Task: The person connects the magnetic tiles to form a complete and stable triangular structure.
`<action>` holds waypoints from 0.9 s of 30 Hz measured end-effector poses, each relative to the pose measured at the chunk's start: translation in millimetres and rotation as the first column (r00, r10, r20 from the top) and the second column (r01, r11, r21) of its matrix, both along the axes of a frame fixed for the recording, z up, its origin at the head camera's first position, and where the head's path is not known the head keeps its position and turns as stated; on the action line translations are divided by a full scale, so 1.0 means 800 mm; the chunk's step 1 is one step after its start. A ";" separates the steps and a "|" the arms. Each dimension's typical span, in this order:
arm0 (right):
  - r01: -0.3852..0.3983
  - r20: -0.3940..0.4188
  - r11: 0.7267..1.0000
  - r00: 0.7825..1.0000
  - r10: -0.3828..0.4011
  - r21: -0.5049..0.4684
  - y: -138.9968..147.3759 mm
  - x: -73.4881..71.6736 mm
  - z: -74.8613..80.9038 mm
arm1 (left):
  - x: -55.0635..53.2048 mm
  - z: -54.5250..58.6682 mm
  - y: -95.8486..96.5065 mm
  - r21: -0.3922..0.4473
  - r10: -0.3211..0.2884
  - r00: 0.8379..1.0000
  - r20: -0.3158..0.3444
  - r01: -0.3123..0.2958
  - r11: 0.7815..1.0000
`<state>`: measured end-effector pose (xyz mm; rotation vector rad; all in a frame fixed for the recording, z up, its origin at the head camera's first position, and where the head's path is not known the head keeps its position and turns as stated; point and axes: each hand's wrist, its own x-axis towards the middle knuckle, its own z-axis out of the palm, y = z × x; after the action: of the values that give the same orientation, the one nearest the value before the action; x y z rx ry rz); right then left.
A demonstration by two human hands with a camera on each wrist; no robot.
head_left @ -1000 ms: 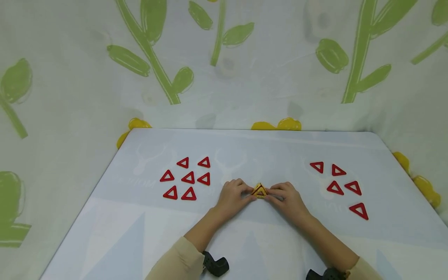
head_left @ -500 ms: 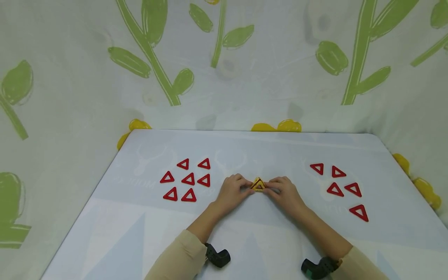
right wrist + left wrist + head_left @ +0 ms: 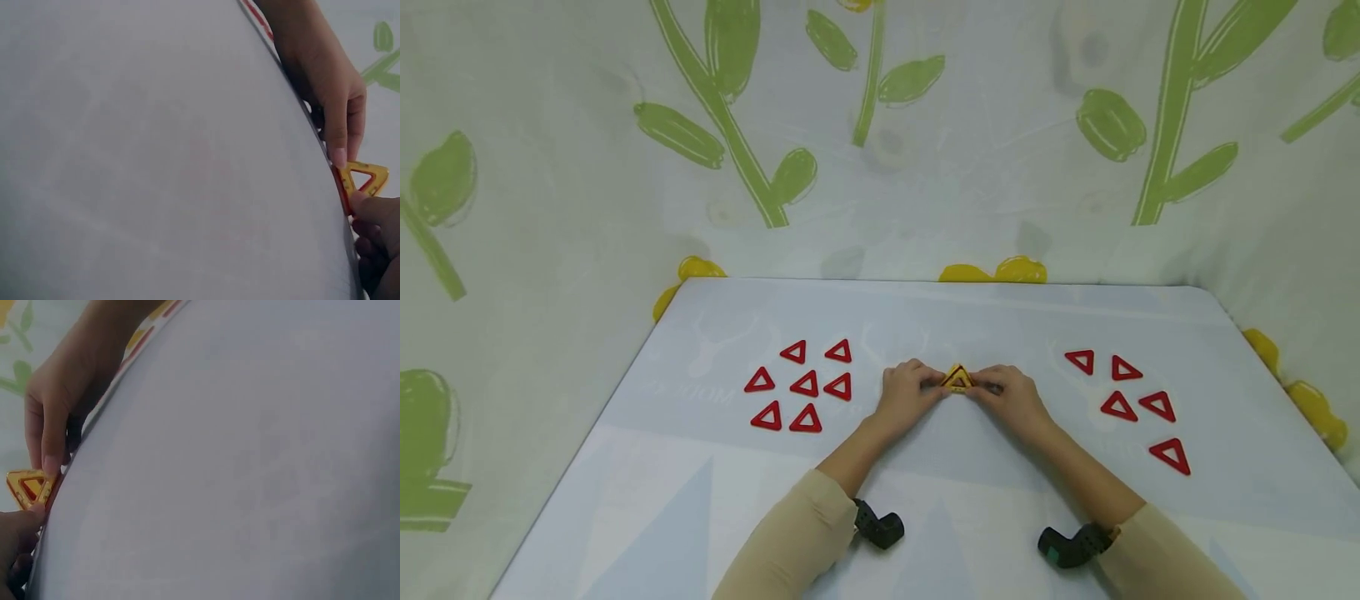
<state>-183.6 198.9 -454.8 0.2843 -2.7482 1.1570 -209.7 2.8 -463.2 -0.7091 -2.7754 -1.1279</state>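
Observation:
Small yellow triangular magnetic tiles (image 3: 957,389), with open centres, stand tilted together in the middle of the table. My left hand (image 3: 910,396) pinches their left side between thumb and fingers. On the right side, my right hand (image 3: 1015,400) pinches them the same way. In the left wrist view, a yellow tile (image 3: 16,489) leans up between both thumbs, with a red piece along its lower edge. The right wrist view also has the yellow tile (image 3: 345,178) over a red edge. How the far sides meet is hidden.
Several red triangular tiles (image 3: 805,390) lie flat to the left. Another scattered group of red triangular tiles (image 3: 1118,414) lies to the right. The pale table (image 3: 955,517) meets a leaf-patterned wall cloth (image 3: 970,208) at its far edge.
Both hands have moved away from the body, toward the table's far edge, with the yellow tiles between them. The red tiles stay where they were.

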 end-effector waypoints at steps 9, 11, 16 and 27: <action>0.026 0.061 0.999 0.998 -0.024 -0.046 0.003 -0.026 0.002 | -0.024 0.005 0.009 -0.033 0.023 0.997 0.075 -0.021 0.999; 0.030 0.058 0.999 0.998 -0.027 -0.040 0.004 -0.033 0.003 | -0.029 0.007 0.011 -0.038 0.033 0.996 0.083 -0.029 0.999; 0.055 0.092 0.997 0.994 -0.051 -0.047 0.007 -0.046 0.003 | -0.041 0.009 0.018 -0.030 0.073 0.991 0.113 -0.070 0.997; 0.101 0.097 0.992 0.991 -0.094 -0.073 0.007 -0.078 -0.004 | -0.060 0.013 0.036 -0.037 0.242 0.961 0.132 -0.239 0.970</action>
<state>-246.0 204.9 -458.0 0.0868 -2.7525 1.2793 -258.1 31.4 -452.7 -0.2928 -2.8872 -1.1391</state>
